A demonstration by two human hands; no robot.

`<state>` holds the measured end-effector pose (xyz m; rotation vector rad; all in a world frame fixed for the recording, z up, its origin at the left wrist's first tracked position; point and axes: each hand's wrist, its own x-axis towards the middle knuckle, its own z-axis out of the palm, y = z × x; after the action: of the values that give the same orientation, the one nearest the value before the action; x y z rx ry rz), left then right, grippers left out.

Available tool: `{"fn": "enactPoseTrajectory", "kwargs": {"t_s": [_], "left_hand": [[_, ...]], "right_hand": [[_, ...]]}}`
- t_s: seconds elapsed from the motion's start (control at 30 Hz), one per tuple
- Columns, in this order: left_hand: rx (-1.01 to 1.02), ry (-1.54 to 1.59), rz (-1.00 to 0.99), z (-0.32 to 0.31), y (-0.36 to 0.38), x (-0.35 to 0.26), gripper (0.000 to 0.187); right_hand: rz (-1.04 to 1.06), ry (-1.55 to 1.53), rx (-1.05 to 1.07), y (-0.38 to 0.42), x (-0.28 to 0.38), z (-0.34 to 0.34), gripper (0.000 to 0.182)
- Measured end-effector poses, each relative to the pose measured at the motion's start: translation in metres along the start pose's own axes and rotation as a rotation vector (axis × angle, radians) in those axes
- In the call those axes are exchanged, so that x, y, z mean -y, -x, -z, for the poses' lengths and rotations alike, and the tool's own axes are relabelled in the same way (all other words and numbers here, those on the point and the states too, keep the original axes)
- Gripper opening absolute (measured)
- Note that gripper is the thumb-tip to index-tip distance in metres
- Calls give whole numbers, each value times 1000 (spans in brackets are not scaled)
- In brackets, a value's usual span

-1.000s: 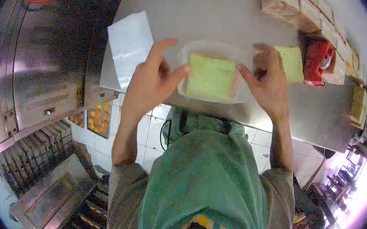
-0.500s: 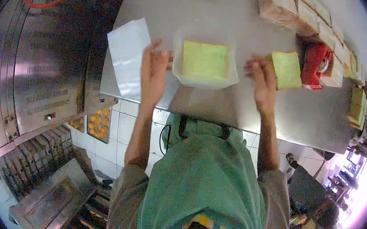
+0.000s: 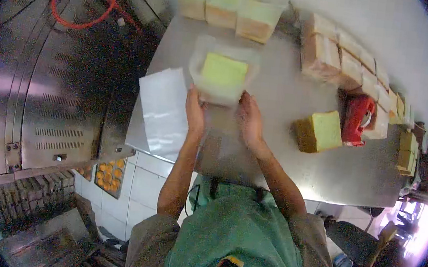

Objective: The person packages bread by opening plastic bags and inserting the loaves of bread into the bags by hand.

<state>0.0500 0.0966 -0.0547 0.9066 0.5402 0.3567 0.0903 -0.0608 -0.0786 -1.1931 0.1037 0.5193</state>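
Observation:
A green loaf of bread [image 3: 224,70] stands in a clear plastic bag [image 3: 218,93] over the middle of the metal table, its square top facing me; the bag is blurred. My left hand [image 3: 196,112] is closed against the near left side of the bagged loaf. On the near right side, my right hand [image 3: 250,119] presses with its fingers curled in. To the right sits an unwrapped green loaf [image 3: 319,131] with a brown crust, touched by neither hand. Flat white plastic bags [image 3: 162,110] lie left of my left hand.
Several bagged loaves [image 3: 232,13] line the table's far edge. More wrapped loaves [image 3: 339,58] are stacked along the right wall, beside a red tape dispenser [image 3: 357,120]. A steel oven [image 3: 62,91] stands left, with a tray of round baked goods [image 3: 109,174] below.
My hands have come inward from both sides onto the bagged loaf, which has moved away from me. The view has tilted up, showing the far row of loaves.

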Motion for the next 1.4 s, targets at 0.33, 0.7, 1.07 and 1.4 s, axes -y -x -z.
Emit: {"fn": "enactPoseTrajectory", "kwargs": {"t_s": [0.33,0.7,1.07,1.4], "left_hand": [[-186,470,269,-48,-91,-10,77],[-4,463,-186,-52,-211,11,55],[-112,153,-263,23,-37,-72,57],[-621,-579,-369,173,129,-42,38]], "right_hand": [[172,403,-38,-3,-47,44,32],[76,494,-76,65,-27,74,29],[671,1251,435,65,-31,-2,29],[980,1642,678,47,-97,-121,30]]}}
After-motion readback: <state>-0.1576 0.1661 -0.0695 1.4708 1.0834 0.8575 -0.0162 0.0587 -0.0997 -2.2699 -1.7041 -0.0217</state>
